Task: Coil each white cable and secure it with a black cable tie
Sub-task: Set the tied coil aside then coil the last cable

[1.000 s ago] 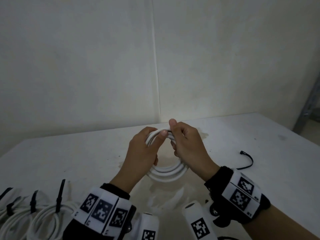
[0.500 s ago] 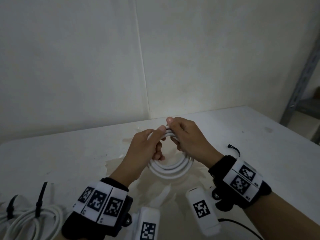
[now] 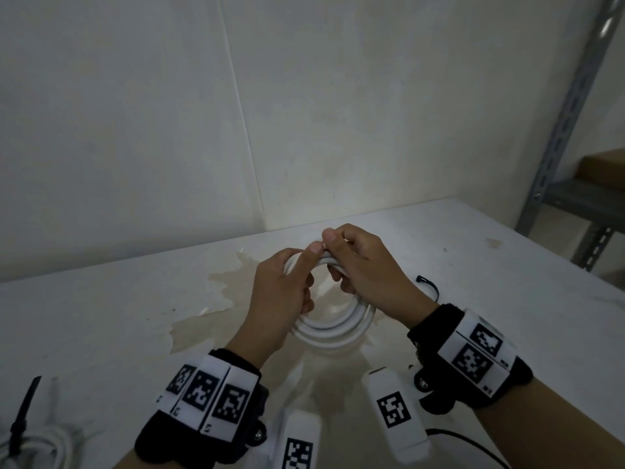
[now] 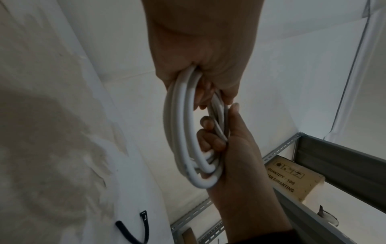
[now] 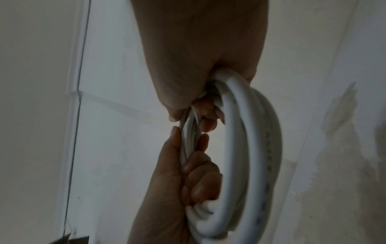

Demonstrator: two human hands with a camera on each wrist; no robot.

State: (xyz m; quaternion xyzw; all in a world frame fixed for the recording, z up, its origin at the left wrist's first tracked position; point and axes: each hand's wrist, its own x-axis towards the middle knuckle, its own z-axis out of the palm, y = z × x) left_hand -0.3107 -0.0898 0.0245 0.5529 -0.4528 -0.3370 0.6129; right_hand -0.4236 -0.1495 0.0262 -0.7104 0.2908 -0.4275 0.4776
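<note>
A white cable [image 3: 333,333], wound into a coil of several loops, is held upright above the white table [image 3: 101,316]. My left hand [image 3: 297,275] grips the coil's upper left, thumb on top. My right hand [image 3: 341,262] grips its top right, thumb beside the left thumb. In the left wrist view the coil [image 4: 181,132] hangs from my left hand [image 4: 200,85], with the right hand [image 4: 219,132] curled round its far side. The right wrist view shows the coil [image 5: 252,148] and the left hand [image 5: 188,165]. A loose black cable tie [image 3: 431,286] lies on the table behind my right wrist.
A tied white coil [image 3: 50,445] with a black tie [image 3: 20,418] lies at the bottom left corner. A metal rack [image 3: 561,130] holding a cardboard box [image 3: 605,167] stands off the table's right side. A pale brown stain [image 3: 216,299] marks the tabletop. The wall is close behind.
Both hands stay on the coil and shift their grip near its top. The view has turned right, so the tied coils slide towards the left edge and the rack comes in.
</note>
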